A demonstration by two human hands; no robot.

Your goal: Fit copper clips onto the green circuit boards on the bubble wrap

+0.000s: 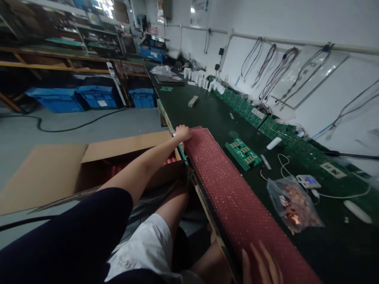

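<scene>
A long, flat strip of red bubble wrap (227, 177) is laid along the near edge of a dark green worktop (213, 118). Its far end is touched by the left hand (182, 133), which is placed at the corner beside the worktop's edge; whether the fingers are clamped on the wrap cannot be told. Over the strip's near part, the right hand (263, 265) is held with its fingers spread apart; it is blurred and partly cut off by the lower border.

Beyond the strip, green circuit boards with copper-coloured parts (243, 153) are set just beside it. Farther right, a clear plastic bag of copper-coloured pieces (293, 205) is placed near a small white device with a lit blue screen (309, 181). A white cylinder (274, 143) is laid on its side behind the boards. Below the left forearm, red contents (115, 170) are partly seen inside an open brown cardboard box (100, 149).
</scene>
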